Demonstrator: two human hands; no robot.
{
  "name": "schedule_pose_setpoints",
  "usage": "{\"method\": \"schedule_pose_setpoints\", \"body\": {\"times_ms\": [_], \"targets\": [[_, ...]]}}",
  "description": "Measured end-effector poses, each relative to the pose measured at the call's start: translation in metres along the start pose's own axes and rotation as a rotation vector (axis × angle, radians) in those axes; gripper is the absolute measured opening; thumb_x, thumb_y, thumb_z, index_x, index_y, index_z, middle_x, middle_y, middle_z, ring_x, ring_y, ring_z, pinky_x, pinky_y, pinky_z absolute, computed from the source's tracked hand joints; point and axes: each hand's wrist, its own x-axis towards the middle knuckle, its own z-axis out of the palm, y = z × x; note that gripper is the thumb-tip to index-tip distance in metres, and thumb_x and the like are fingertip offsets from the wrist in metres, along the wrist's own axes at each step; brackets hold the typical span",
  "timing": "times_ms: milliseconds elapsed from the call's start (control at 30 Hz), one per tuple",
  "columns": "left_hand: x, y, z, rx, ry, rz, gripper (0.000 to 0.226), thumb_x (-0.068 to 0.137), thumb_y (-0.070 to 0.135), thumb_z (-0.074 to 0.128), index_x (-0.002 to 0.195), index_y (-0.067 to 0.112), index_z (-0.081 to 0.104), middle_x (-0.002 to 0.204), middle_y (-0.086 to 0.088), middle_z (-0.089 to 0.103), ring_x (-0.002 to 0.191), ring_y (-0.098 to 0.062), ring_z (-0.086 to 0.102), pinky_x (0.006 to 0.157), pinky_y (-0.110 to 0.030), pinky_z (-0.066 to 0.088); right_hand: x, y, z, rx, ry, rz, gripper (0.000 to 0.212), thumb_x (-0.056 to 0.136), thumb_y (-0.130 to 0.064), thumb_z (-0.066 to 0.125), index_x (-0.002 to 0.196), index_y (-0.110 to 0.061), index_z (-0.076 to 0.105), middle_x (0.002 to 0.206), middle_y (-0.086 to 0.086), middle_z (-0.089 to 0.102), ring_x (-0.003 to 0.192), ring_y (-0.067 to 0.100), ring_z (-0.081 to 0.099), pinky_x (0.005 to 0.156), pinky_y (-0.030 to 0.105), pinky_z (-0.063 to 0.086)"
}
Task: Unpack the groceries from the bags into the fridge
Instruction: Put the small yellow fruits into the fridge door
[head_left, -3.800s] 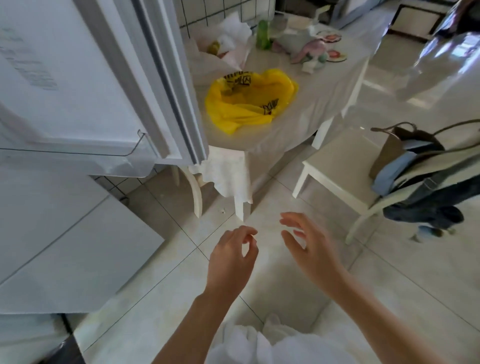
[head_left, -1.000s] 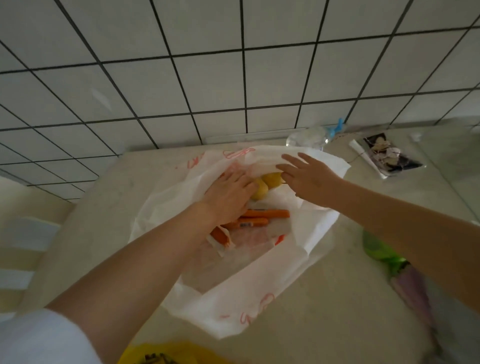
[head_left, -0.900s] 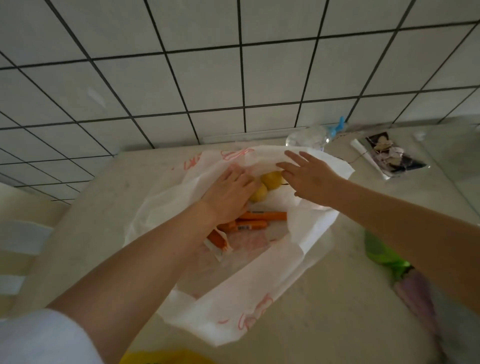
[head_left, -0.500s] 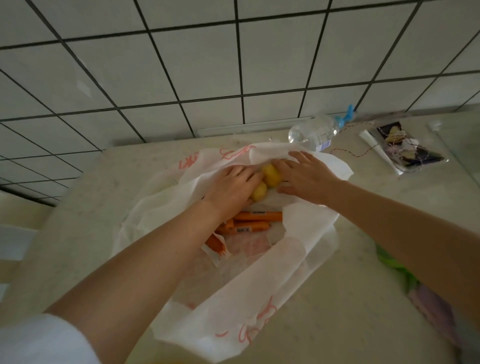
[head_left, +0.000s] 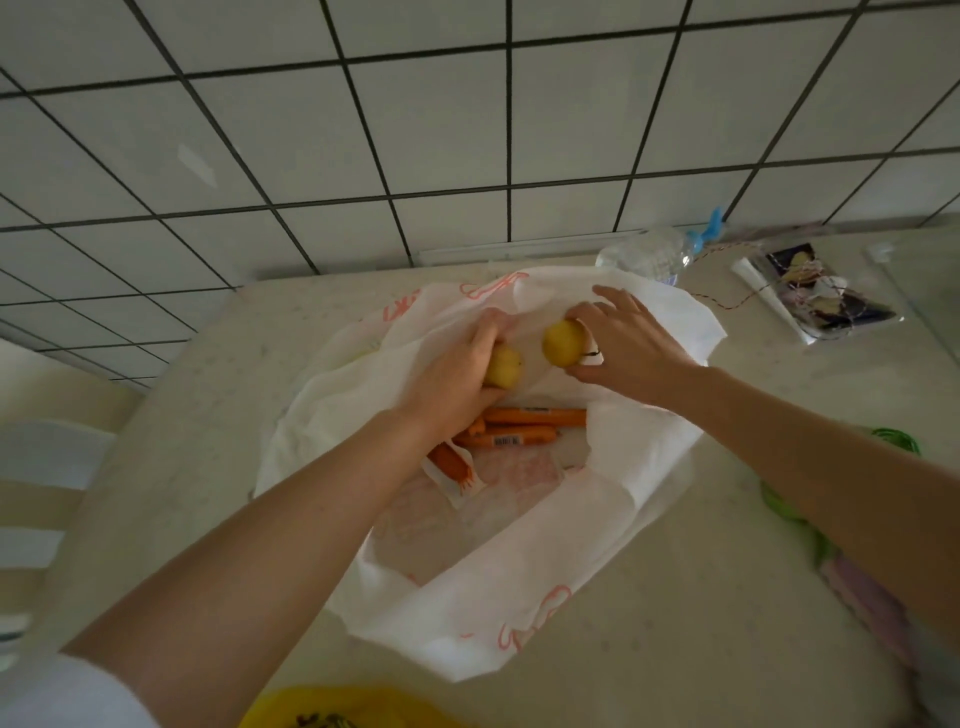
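- At the very bottom edge there is a crumpled yellow plastic bag with black print (head_left: 332, 712); only its top part is in view.
- A white sleeve (head_left: 62, 696) covers the left upper arm at the lower left corner, and both bare forearms reach forward from there over the pale speckled table top (head_left: 701, 623).
- A wide white non-woven shopping bag with red line print (head_left: 519, 597) lies open on this table, and both hands are inside its mouth.
- In the bag, near its middle, lie several orange sausage sticks in wrappers (head_left: 519, 428), and one of them has a small barcode label; just beside them is a pale pink flat pack (head_left: 519, 470), which is too blurred to say more.
- The left hand (head_left: 457, 379) is closed around a small yellow round fruit (head_left: 504, 368), above the sausages.
- The right hand (head_left: 623, 348) grips a second yellow round fruit (head_left: 562, 343) with the fingertips, and this fruit is near the first one but not touching it.
- Under the right forearm, at the right side of the table, a green item (head_left: 779, 506) and a soft lilac item (head_left: 862, 603) are partly hidden.
- Behind the bag a clear plastic bottle with a blue cap (head_left: 649, 254) lies on its side against the wall.
- To the right of it rests a transparent packet with dark contents (head_left: 815, 293).
- The white tiled wall with dark joints (head_left: 467, 119) stands behind the table.
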Motion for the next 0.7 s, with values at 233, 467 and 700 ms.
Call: {"method": "schedule_pose_setpoints", "body": {"times_ms": [233, 467, 700], "targets": [[-0.062, 0.039, -0.046, -0.329, 0.141, -0.157, 0.056, 0.077, 0.021, 0.076, 0.125, 0.031, 0.049, 0.119, 0.013, 0.053, 0.108, -0.005, 0.049, 0.095, -0.024, 0.045, -0.044, -0.064, -0.040, 0.440, 0.120, 0.001, 0.061, 0.074, -0.018, 0.078, 0.126, -0.020, 0.045, 0.115, 0.001, 0.058, 0.099, 0.020, 0.057, 0.078, 0.028, 0.049], [-0.166, 0.074, -0.094, -0.449, 0.392, -0.259, 0.049, 0.071, 0.023, 0.084, 0.113, 0.022, 0.059, 0.108, 0.012, 0.061, 0.099, -0.009, 0.060, 0.080, -0.016, 0.053, -0.119, -0.159, -0.061, 0.527, 0.173, -0.016, 0.067, 0.068, -0.020, 0.083, 0.127, -0.026, 0.051, 0.121, -0.005, 0.050, 0.105, 0.011, 0.049, 0.083, 0.018, 0.045], [-0.304, 0.108, -0.129, -0.551, 0.532, -0.375, 0.049, 0.068, 0.020, 0.086, 0.109, 0.028, 0.060, 0.105, 0.018, 0.062, 0.093, 0.002, 0.062, 0.072, -0.014, 0.053, -0.209, -0.260, -0.062, 0.597, 0.207, -0.012, 0.064, 0.064, -0.016, 0.085, 0.118, -0.026, 0.050, 0.107, -0.008, 0.055, 0.096, 0.015, 0.058, 0.078, 0.025, 0.054]]}}
